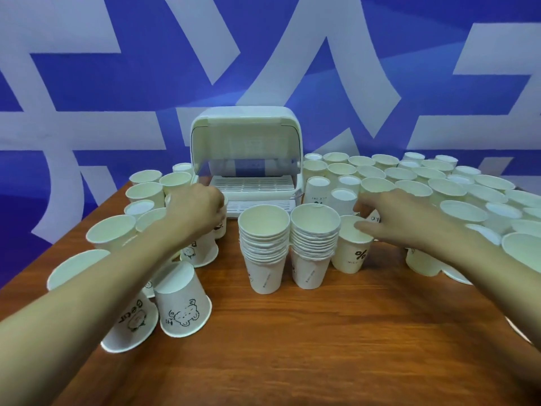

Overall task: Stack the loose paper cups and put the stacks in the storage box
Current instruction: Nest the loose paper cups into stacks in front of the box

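**Hands over loose cups**

Left hand arches knuckles-up, fingers curled down over upside-down bear-print cups at the left; whether it grips one cannot be told. Right hand is loosely spread, its thumb over the mouth of the upright "%" cup. Between them the left stack and right stack stand side by side on the wooden table. Far centre, the storage box stands with its lid raised.
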